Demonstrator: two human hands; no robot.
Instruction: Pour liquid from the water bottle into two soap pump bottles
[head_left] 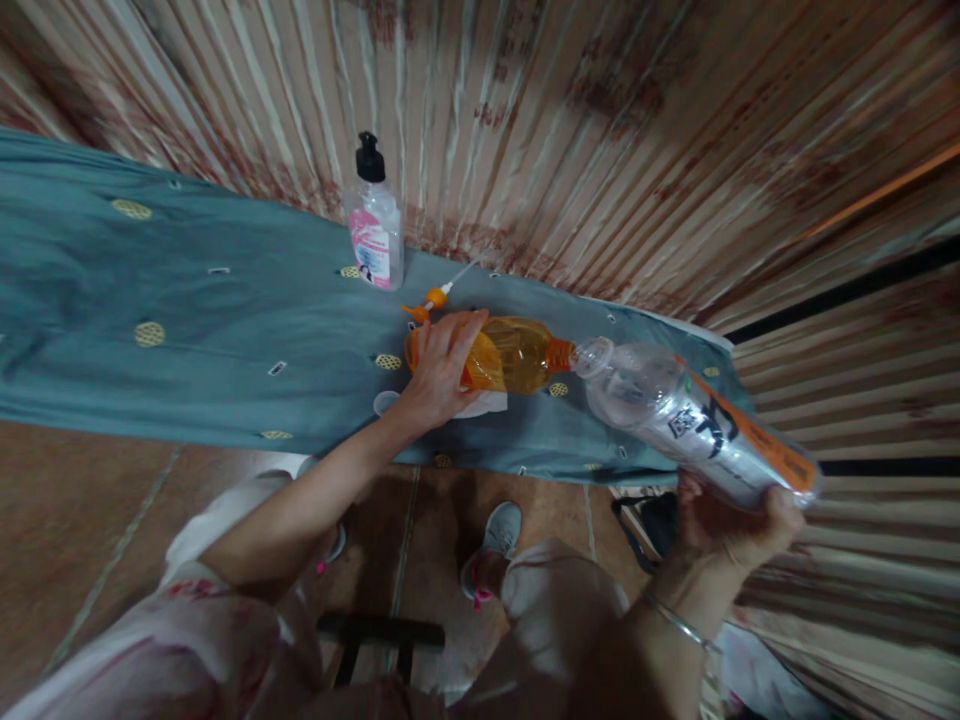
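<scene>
My left hand (442, 365) is wrapped over an orange see-through bottle (521, 355), which is tilted nearly flat above the cloth with its neck towards the right. In my right hand (739, 520) is a clear plastic bottle (652, 400) with an orange and silver label, gripped near its base. The mouths of the two bottles meet or nearly touch. An orange pump top (436, 298) with a thin tube lies just beyond my left hand. Under the orange bottle a piece of white paper or cloth (484, 404) shows in part.
A clear pump bottle (379, 235) with a black top and pink label stands at the back. A small round clear cap (386, 403) lies near the front edge of the green-blue tablecloth (225, 330). A pleated curtain (525, 130) hangs right behind; a dark bag (649, 525) is on the floor.
</scene>
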